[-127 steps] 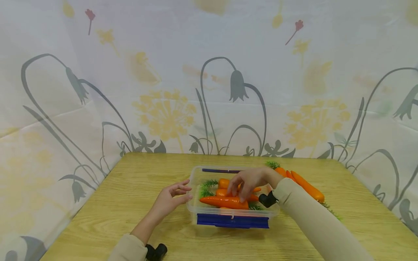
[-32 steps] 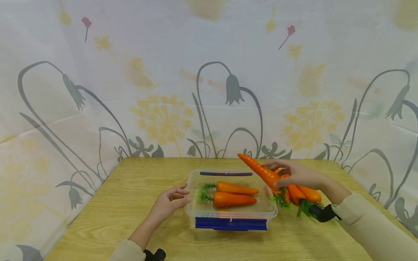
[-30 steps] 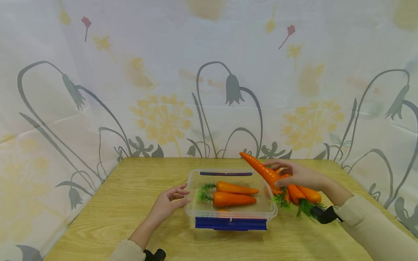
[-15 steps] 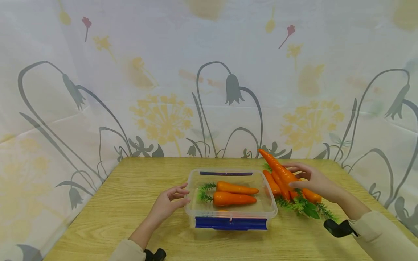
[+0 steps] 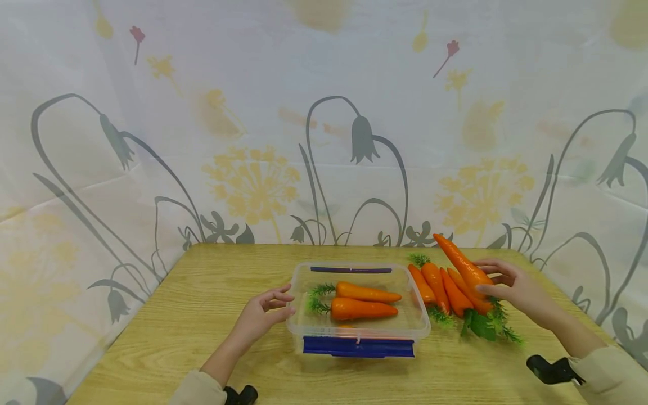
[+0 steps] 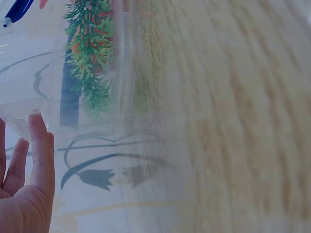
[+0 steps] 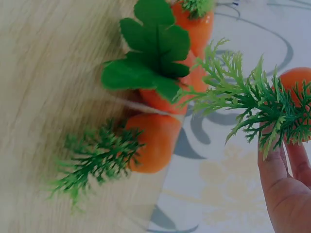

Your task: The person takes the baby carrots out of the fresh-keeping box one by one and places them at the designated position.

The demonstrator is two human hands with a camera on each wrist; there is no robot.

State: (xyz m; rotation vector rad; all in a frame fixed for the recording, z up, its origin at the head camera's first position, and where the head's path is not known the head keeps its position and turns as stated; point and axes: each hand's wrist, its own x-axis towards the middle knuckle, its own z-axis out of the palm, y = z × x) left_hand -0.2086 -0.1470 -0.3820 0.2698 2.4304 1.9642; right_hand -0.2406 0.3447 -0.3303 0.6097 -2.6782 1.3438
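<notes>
The right hand [image 5: 523, 295] holds a glossy orange carrot [image 5: 468, 270], tip tilted up and leftward, at a row of leafy-topped orange carrots [image 5: 458, 299] on the pale wood-grain desk [image 5: 243, 270]. Beside them, a clear rectangular plastic box [image 5: 309, 331] with blue latches contains more orange carrots [image 5: 363, 309]; the left hand [image 5: 258, 315] lies at its left rim.

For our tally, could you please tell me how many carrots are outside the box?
5: a carrot in the right hand, four carrots on the table, right of the box; others may be hidden.
</notes>
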